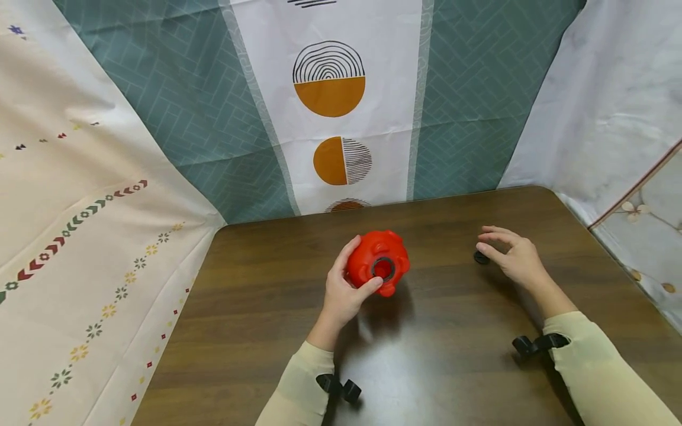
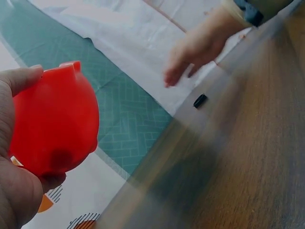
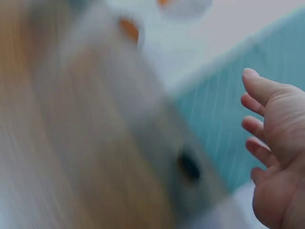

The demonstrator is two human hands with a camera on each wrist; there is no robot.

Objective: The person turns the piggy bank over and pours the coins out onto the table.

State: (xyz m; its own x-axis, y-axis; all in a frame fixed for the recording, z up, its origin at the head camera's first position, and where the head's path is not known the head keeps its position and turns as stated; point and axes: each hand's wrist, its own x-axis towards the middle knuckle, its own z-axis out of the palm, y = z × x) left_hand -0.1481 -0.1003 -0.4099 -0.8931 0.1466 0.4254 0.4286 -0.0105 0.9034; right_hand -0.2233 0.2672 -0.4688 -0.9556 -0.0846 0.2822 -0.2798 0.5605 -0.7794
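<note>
Mid-frame, a bumpy red ball with a hole is gripped by the left hand. At right, a small round black cap is seen on the brown wooden desk, near the right hand, its fingers held apart.

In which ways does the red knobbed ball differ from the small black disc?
The ball is red, the disc black. The ball is much larger than the disc. The left hand holds the ball; the disc lies on the table. Both look roughly round.
</note>
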